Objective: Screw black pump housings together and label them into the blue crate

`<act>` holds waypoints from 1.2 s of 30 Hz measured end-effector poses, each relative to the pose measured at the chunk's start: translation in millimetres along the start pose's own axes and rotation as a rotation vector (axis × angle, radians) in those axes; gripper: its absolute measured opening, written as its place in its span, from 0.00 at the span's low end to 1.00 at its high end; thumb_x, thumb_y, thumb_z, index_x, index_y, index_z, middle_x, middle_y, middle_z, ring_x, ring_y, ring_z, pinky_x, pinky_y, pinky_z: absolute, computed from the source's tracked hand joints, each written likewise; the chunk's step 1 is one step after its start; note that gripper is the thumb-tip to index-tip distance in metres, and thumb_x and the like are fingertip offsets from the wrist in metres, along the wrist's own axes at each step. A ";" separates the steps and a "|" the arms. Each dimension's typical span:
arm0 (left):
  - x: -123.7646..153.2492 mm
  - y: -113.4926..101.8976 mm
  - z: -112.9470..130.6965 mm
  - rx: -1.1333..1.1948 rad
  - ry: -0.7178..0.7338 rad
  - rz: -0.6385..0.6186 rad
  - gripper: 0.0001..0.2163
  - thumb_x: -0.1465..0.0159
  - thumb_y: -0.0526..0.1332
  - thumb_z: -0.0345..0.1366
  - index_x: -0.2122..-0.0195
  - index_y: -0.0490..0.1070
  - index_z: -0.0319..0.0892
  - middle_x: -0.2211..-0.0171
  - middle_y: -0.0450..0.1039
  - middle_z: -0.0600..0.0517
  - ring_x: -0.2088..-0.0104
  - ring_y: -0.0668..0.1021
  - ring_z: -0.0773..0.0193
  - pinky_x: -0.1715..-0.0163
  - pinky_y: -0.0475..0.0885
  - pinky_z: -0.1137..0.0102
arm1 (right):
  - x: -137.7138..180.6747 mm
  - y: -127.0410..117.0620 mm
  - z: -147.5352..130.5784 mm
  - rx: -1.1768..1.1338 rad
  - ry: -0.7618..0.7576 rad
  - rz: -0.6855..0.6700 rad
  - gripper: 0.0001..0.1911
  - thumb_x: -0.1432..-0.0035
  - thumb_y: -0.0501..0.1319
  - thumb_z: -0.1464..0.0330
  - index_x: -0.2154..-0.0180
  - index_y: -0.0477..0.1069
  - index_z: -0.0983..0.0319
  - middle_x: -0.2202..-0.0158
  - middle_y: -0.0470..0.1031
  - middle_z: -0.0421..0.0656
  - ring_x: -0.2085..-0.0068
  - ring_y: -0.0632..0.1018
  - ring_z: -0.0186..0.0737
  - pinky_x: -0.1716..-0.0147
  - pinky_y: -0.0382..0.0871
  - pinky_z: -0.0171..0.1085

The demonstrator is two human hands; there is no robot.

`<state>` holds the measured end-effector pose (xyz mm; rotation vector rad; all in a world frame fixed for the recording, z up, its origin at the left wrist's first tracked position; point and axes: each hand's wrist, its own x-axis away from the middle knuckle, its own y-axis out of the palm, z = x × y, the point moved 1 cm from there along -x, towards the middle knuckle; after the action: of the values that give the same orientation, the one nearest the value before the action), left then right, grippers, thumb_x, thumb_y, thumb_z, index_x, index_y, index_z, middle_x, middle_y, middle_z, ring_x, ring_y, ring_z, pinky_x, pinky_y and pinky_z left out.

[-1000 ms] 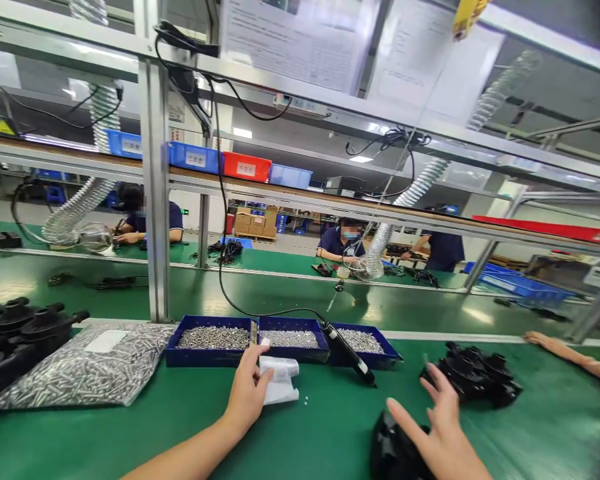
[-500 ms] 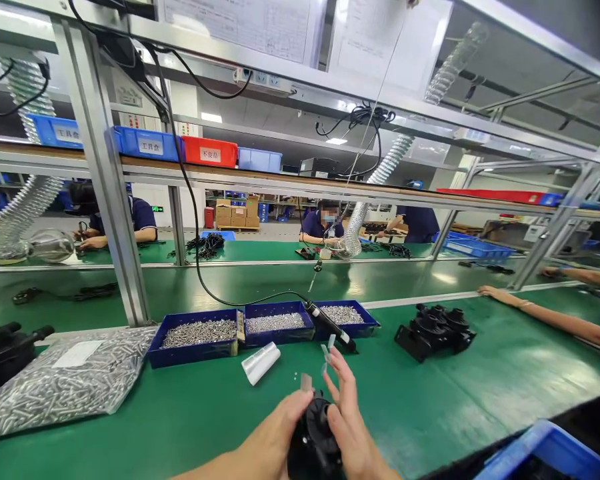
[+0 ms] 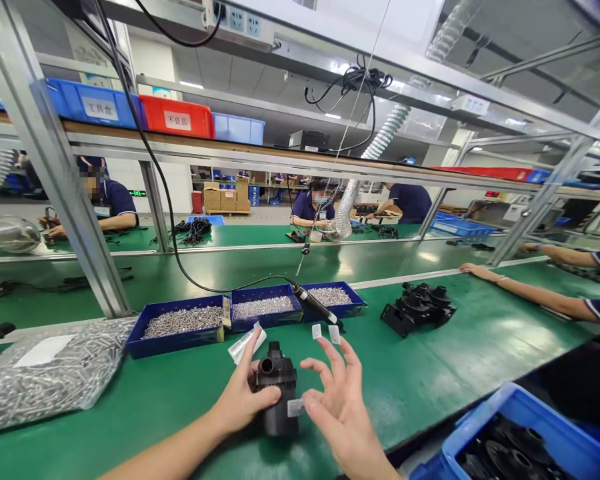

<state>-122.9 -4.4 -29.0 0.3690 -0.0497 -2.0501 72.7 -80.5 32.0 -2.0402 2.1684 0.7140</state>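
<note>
A black pump-like housing (image 3: 280,417) with a round port stands upright on the green bench, my left hand (image 3: 243,393) wrapped around its left side and back. My right hand (image 3: 343,407) is beside it with fingers spread. Small translucent stickers (image 3: 334,334) cling to the tips of two raised fingers. Another translucent sticker (image 3: 295,407) is at the right thumb, against or just in front of the housing; whether it is stuck on, I cannot tell. Behind my left index finger lies a whitish plastic roll or sheet (image 3: 245,343).
Blue bins of small metal screws (image 3: 177,343) line the back, with a black electric screwdriver (image 3: 316,305) resting across them. A bag of screws (image 3: 45,380) lies left. Right are a black assembly (image 3: 419,310), a blue crate (image 3: 535,407) and a co-worker's arm (image 3: 540,290).
The view has shifted. My left hand has turned the housing upright, showing its port. My right hand has opened away from its top, and one sticker has come to the housing's side.
</note>
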 end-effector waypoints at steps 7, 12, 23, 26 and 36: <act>2.9 1.7 -0.7 0.017 -0.013 0.016 0.64 0.41 0.79 0.56 0.21 0.29 0.46 0.48 0.78 0.42 0.52 0.81 0.47 0.48 0.74 0.57 | 10.7 2.8 14.2 0.078 0.121 -0.094 0.51 0.37 0.71 0.69 0.27 0.41 0.38 0.22 0.41 0.48 0.37 0.70 0.53 0.59 0.82 0.44; 2.1 3.2 3.2 0.003 -0.017 0.008 0.65 0.42 0.78 0.58 0.21 0.29 0.47 0.48 0.78 0.42 0.52 0.81 0.47 0.49 0.75 0.57 | 12.9 -0.4 15.3 0.152 0.051 -0.138 0.47 0.32 0.67 0.69 0.27 0.40 0.38 0.21 0.36 0.49 0.35 0.68 0.56 0.59 0.84 0.46; 2.6 3.8 5.6 -0.004 -0.042 0.017 0.63 0.42 0.78 0.59 0.21 0.33 0.47 0.49 0.79 0.42 0.51 0.81 0.45 0.49 0.75 0.56 | 15.8 -3.3 18.0 0.285 -0.058 -0.178 0.43 0.27 0.61 0.70 0.26 0.39 0.39 0.21 0.34 0.49 0.33 0.67 0.56 0.59 0.86 0.46; 2.2 3.6 5.2 -0.026 -0.039 0.023 0.62 0.42 0.78 0.59 0.21 0.35 0.46 0.49 0.78 0.42 0.50 0.81 0.45 0.48 0.75 0.55 | 15.0 -3.2 17.1 0.306 -0.055 -0.183 0.43 0.27 0.61 0.70 0.25 0.39 0.40 0.21 0.34 0.49 0.33 0.67 0.56 0.58 0.86 0.45; 3.5 2.3 3.7 -0.093 -0.024 0.011 0.61 0.41 0.76 0.62 0.20 0.36 0.45 0.48 0.78 0.42 0.48 0.81 0.43 0.43 0.74 0.52 | 24.6 -5.1 11.2 0.695 -0.553 -0.343 0.50 0.33 0.59 0.84 0.26 0.48 0.34 0.20 0.43 0.43 0.33 0.73 0.61 0.59 0.87 0.51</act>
<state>-123.5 -8.9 -25.9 0.2853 0.0290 -2.0386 72.1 -98.9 11.6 -1.5412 1.4273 0.3429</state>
